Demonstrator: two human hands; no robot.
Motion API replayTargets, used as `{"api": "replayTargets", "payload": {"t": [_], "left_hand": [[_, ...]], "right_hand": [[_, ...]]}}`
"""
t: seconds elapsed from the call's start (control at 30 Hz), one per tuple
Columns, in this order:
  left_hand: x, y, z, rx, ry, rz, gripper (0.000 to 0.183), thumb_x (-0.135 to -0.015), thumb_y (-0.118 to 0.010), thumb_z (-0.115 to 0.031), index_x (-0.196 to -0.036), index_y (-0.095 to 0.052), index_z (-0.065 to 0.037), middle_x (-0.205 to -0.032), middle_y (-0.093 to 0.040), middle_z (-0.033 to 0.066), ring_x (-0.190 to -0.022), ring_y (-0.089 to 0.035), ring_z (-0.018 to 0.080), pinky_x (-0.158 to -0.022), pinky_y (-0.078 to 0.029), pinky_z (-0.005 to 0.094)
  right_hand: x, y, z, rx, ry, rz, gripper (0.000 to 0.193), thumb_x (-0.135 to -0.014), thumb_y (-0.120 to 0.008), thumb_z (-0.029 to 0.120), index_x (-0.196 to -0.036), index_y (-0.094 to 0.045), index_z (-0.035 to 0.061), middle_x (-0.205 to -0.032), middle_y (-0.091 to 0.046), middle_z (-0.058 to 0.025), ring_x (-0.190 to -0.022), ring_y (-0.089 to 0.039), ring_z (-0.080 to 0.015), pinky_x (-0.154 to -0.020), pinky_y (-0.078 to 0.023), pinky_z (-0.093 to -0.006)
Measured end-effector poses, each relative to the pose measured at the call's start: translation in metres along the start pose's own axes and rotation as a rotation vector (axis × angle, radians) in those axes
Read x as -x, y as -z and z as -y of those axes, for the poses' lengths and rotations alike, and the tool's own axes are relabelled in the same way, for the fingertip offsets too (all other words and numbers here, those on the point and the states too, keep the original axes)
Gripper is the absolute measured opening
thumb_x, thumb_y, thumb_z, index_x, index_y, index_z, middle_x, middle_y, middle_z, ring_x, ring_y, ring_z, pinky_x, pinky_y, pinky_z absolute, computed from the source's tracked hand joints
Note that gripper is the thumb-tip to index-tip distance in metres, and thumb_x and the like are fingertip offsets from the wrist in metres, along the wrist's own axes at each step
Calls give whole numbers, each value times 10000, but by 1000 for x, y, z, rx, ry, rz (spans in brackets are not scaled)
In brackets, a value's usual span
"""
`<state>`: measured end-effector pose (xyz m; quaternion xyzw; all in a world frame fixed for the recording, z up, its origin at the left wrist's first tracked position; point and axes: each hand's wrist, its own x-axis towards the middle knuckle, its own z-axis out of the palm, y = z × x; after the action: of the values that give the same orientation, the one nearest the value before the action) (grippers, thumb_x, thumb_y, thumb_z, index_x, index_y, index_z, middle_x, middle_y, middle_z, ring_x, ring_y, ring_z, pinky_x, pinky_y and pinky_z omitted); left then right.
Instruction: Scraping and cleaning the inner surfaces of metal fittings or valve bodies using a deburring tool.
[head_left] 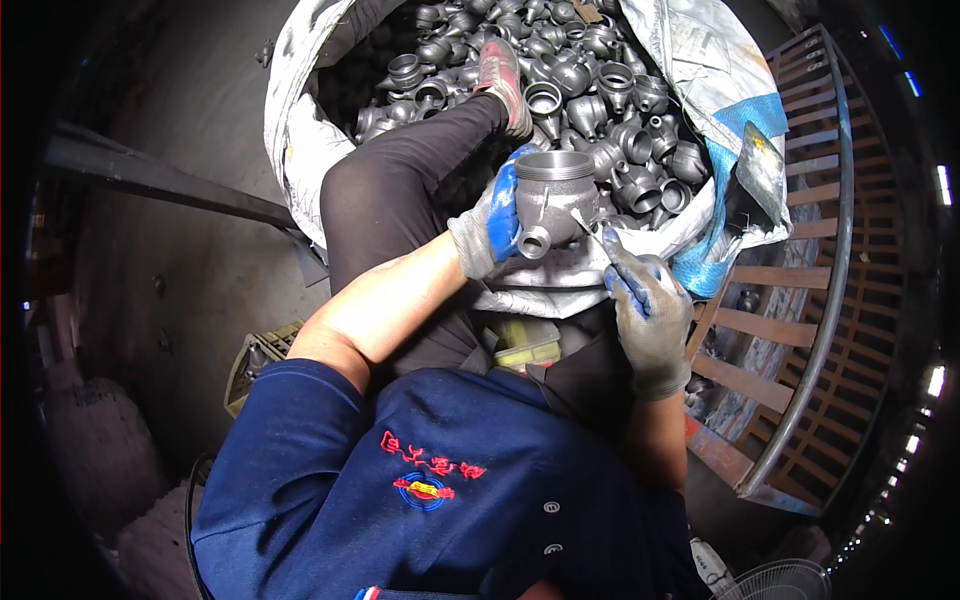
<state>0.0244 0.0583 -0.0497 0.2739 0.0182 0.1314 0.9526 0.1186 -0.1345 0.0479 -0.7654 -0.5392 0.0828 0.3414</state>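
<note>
One grey metal fitting (556,190) up in the head view, threaded mouth uppermost, small side spout toward the wearer, right over the near edge of the big white sack (290,115)! L hand (500,215), in a grey-and-blue glove, has it firmly, fingers wrapped round its L side. R hand (648,315), gloved too, is half-curled w/ index finger pointing at the fitting's R side; there's a thin pale streak by the fingertip, poss. a slim tool, too small to tell, so can't call what that hand grips. Beyond, loads of similar fittings (585,110) fill the sack. Now writing: navy shirt (320,500), red stitched lettering (432,458) across the chest, round multicol. emblem (424,490) just below.
</note>
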Motion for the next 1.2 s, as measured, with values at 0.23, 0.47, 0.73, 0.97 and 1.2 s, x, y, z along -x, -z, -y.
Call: {"api": "replayTargets", "payload": {"t": [0.23, 0.47, 0.73, 0.97, 1.2], "left_hand": [[3, -46, -7, -247, -155, 83, 428, -857, -591, -155, -1218, -448, 26, -1183, -555, 188, -1083, -563, 255, -903, -491, 370], [3, -20, -5, -396, -22, 20, 428, -847, -607, -169, -1207, -470, 17, -1176, -568, 149, -1049, -580, 232, -905, -483, 360], [5, -21, -1, -760, -157, 129, 377, -874, -557, -154, -1211, -474, -7, -1144, -582, 105, -1041, -574, 204, -947, -446, 360], [4, -9, 12, -182, 53, 11, 435, -988, -236, -269, -1256, -423, 18, -1191, -538, 171, -1069, -557, 256, -972, -430, 386], [2, -20, 9, -441, 28, -55, 357, -977, -340, -226, -1225, -433, 13, -1164, -557, 132, -1056, -562, 210, -954, -449, 353]], "right_hand": [[1, 2, -7, -24, -9, 17, 299, -788, -553, -9, -1075, -632, 14, -838, -610, -141, -704, -579, -203, -676, -462, -293], [-8, -3, 4, -810, -415, -34, 430, -828, -640, 73, -1218, -509, -52, -1044, -623, -119, -922, -591, -171, -778, -485, -323], [-22, -44, -12, -443, -338, 21, 588, -836, -652, 154, -1319, -380, -43, -1225, -494, -105, -1025, -519, -125, -857, -444, -251], [-15, -39, -12, -1077, -352, 4, 637, -695, -593, -77, -1305, -422, -12, -1127, -546, -56, -914, -538, -91, -753, -452, -216], [-22, -34, 5, -904, -568, -1, 558, -751, -677, -23, -1263, -454, -4, -898, -550, -6, -659, -482, -45, -565, -432, -178]]}}
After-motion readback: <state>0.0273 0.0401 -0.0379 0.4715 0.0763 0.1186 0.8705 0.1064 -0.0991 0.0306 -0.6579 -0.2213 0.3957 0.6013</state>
